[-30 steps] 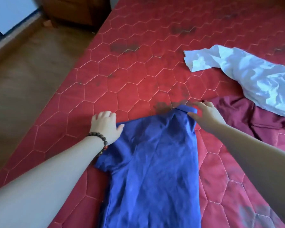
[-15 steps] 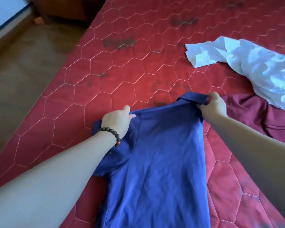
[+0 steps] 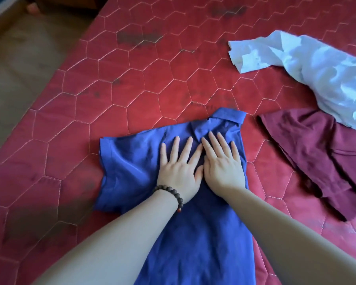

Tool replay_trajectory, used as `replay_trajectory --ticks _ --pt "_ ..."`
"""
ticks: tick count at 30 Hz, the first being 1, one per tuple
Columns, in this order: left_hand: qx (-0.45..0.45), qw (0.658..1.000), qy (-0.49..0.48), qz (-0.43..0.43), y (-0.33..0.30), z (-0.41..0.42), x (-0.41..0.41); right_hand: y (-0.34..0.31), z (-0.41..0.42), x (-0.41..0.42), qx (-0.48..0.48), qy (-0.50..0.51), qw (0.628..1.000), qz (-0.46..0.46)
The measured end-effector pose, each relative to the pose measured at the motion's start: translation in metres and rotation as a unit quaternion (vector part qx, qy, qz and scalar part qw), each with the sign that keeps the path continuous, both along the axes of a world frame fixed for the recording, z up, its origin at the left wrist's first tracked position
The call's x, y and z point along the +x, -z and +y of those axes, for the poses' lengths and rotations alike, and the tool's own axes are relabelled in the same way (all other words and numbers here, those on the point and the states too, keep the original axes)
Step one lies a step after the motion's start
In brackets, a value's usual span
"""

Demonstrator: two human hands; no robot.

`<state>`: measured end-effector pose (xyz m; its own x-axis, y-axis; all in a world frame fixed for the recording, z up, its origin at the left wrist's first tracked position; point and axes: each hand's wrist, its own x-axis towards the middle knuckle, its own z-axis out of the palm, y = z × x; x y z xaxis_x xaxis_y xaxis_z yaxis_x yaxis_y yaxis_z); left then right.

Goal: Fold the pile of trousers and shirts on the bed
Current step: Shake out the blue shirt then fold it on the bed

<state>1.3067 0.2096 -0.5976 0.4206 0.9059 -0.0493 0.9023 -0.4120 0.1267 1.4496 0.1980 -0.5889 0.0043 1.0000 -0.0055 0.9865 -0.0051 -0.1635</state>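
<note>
Two hands lie flat on the blue shirt [image 3: 193, 223], nearest me. Left hand [image 3: 178, 171], with a bead bracelet [image 3: 171, 192] at the wrist, has its fingers spread and straight, palm down on the chest panel. Right hand [image 3: 222, 165] lies just beside it, thumbs touching or nearly so, fingers also spread and pressing just below the collar [image 3: 228, 117]. Neither hand pinches anything.

Change noted: half a second ago each hand gripped a shoulder of the shirt, holding the top edge lifted. Now the shirt is laid on the bed [image 3: 132, 89], collar pointing away from me, and my grip has given way to a flat press. The left sleeve [image 3: 121, 161] spreads out to the side; the right side looks already turned in, though I cannot tell how neatly.

Judgement: laying-out step done, smoothing in hand. Folding of this shirt has barely begun. Next move probably the left sleeve inward, then the hem upward.

Farther right, apart from the blue shirt, a maroon garment [image 3: 317, 161] lies rumpled. Beyond it, overlapping its far edge, a white shirt [image 3: 317, 68] lies crumpled. Both unfolded, so most of the task remains.
</note>
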Motion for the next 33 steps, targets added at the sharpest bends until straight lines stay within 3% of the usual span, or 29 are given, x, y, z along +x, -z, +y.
replay_trajectory --ticks 5,8,12,15,18,23,29,33 --pt "-0.005 0.998 -0.059 0.011 0.0 0.0 -0.008 0.005 0.004 0.005 -0.06 0.044 0.995 -0.062" --pt "-0.019 0.996 -0.081 0.025 -0.004 0.005 -0.025 -0.002 -0.003 0.006 -0.036 0.067 0.992 -0.106" --pt "0.021 0.999 -0.049 0.005 -0.018 -0.022 -0.032 -0.013 -0.047 -0.02 0.044 0.049 0.997 -0.028" --pt "0.009 0.998 0.04 -0.038 -0.021 -0.074 -0.027 -0.01 -0.098 -0.049 0.008 -0.008 0.999 0.034" --pt "-0.041 0.999 0.031 -0.006 -0.013 -0.107 -0.044 -0.005 -0.133 -0.048 -0.033 0.037 0.999 0.014" --pt "-0.039 0.998 -0.028 0.037 -0.01 -0.125 -0.073 -0.008 -0.169 -0.033 -0.043 0.121 0.991 -0.032" --pt "-0.06 0.997 0.036 0.012 -0.016 -0.199 -0.068 -0.015 -0.225 -0.08 -0.036 0.021 0.999 0.022" --pt "-0.072 0.997 0.018 0.039 -0.015 -0.233 -0.091 -0.011 -0.259 -0.091 -0.052 0.057 0.997 0.024"
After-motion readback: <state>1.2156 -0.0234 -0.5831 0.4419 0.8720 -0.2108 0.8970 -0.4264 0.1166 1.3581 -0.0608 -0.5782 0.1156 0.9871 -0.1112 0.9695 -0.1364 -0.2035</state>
